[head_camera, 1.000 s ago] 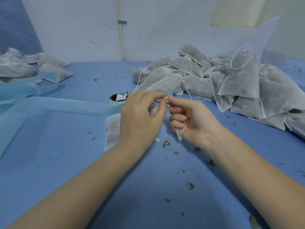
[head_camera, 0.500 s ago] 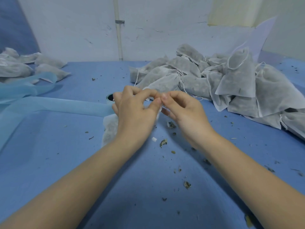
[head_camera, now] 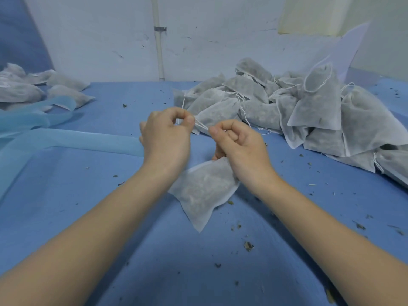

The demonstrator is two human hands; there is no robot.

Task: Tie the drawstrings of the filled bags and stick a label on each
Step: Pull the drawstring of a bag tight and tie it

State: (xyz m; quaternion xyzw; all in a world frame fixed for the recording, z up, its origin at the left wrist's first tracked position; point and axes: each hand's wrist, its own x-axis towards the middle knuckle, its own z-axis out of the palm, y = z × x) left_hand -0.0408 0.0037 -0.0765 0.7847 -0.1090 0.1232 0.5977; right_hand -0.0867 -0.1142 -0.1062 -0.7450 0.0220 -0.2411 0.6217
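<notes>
A filled white mesh bag (head_camera: 202, 192) hangs and rests on the blue table below my hands, its neck hidden behind my right hand. Its thin white drawstring (head_camera: 202, 125) runs taut between my two hands. My left hand (head_camera: 166, 134) pinches one end of the string between thumb and forefinger. My right hand (head_camera: 239, 143) pinches the other end, fingers curled. No label shows on this bag.
A large heap of filled bags with loose drawstrings (head_camera: 298, 113) lies at the back right. More bags (head_camera: 42, 89) lie at the far left. A light blue fabric strip (head_camera: 72, 142) crosses the table on the left. Dried herb crumbs (head_camera: 248, 246) litter the blue table (head_camera: 66, 206).
My hands have drawn apart, pulling the drawstring taut. The bag has swung out from behind my left hand to hang under my right hand. The small roll behind my hands is now hidden.
</notes>
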